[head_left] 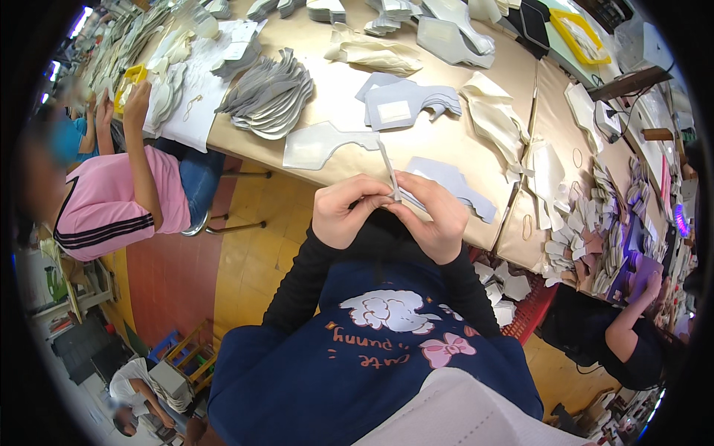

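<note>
Over the table's near edge, my left hand (343,212) and my right hand (435,217) meet, pinching a narrow grey strip-like cut piece (389,169) seen almost edge-on. Fingers of both hands are closed on its lower end. A flat grey cut piece with a pale patch (314,146) lies just beyond my left hand. Close behind my right hand is a blue-grey cut piece (454,184), partly hidden by the fingers. Farther off sits a small stack of blue-grey pieces (428,98). A fanned pile of grey pieces (269,97) rests to the left.
Crumpled cream sheets (491,111) lie on the tan-covered table (335,89). Several more stacks line the far side, near a yellow tray (580,36). At left sits a person in a pink shirt (126,197); another person's arm (632,323) works at right. A red crate (528,308) stands below the table edge.
</note>
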{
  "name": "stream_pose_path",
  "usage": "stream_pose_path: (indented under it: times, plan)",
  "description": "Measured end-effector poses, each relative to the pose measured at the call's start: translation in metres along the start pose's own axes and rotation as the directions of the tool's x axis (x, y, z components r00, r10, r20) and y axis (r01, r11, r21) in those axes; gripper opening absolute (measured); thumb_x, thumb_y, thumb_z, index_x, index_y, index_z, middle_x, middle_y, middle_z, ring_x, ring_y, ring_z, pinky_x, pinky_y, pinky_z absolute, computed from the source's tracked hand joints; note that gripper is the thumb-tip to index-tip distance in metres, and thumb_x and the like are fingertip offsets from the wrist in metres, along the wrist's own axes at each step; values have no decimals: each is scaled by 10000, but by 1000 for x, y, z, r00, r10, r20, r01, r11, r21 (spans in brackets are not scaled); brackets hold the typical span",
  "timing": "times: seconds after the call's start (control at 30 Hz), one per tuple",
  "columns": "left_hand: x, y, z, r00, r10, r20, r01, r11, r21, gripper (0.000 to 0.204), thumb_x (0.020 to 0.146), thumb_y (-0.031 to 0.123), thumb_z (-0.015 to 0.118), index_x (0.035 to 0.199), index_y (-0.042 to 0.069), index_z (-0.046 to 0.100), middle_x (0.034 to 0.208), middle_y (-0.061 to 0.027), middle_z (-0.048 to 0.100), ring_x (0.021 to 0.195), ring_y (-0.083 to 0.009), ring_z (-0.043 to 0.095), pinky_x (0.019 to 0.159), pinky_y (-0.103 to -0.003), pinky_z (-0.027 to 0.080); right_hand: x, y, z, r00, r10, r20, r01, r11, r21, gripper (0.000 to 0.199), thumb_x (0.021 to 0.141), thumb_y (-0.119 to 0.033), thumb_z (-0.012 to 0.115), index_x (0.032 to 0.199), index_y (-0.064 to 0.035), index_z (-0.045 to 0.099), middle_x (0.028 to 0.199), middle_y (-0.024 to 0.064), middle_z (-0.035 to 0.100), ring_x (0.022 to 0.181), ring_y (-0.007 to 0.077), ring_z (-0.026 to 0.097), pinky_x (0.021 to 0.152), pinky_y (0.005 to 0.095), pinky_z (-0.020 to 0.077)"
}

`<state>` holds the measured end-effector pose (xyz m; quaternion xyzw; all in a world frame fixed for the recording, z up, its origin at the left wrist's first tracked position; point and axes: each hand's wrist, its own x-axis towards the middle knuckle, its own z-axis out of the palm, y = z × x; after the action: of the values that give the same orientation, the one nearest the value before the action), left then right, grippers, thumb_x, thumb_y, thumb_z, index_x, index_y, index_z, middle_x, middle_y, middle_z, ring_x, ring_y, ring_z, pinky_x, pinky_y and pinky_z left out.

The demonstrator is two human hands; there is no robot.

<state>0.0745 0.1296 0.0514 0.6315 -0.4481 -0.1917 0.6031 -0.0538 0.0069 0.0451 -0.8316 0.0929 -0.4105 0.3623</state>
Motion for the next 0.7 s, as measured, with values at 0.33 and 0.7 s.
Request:
stream_pose_path:
  times: [0.33, 0.7]
  plan:
    - [11, 6, 33, 993, -55, 103, 76, 976, -205, 65, 882, 17, 664, 938, -11, 644, 1094, -114, 647, 952, -178, 647, 747, -272, 522, -12, 0, -25, 970, 156, -187, -159, 987, -5, 128, 783, 43, 703, 911, 38, 698, 874, 157, 710, 744, 254, 691, 654, 305, 522]
    - [8, 8, 55, 928, -369, 50, 344, 797, -496, 312, 865, -53, 685, 1111, 2, 501, 1086, -102, 612, 1001, -142, 612, 783, -249, 519, -14, 6, -31, 880, 471, -64, -424, 839, 342, 44, 853, -1, 670, 856, 42, 663, 818, 97, 649, 718, 169, 601, 675, 267, 456]
